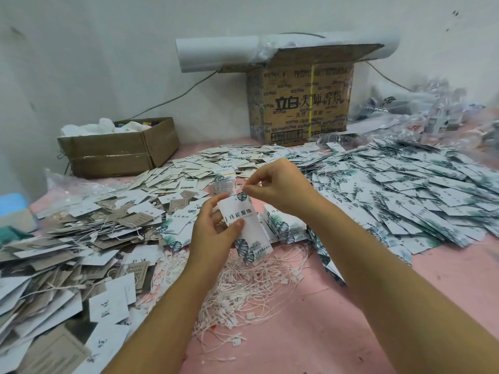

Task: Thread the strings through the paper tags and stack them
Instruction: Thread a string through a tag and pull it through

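Centre: the left hand (216, 230) holds one paper tag (243, 225) upright above the table (405, 306). Its grip is closed on the tag, thumb pressed on the printed face and fingers curled behind. The right hand (280, 184) is raised just above the tag's top edge, thumb and forefinger brought together in a tight pinch. Whether a string lies in that grip is too fine to tell. Below the hands, a loose tangle of white strings (243, 287) lies on the pink surface. Just beside the held tag, on the right, stands a small squared stack of tags (286, 225) with the same leaf print. Right: a broad heap of leaf-printed tags (418, 190) spreads towards the far edge. Left: a second heap of grey and white tags (67, 252), several with strings attached. Rear: a large printed cardboard box (305, 103) against the wall, with a white roll (216, 52) resting on it, and a low open box (118, 147) at the far left.
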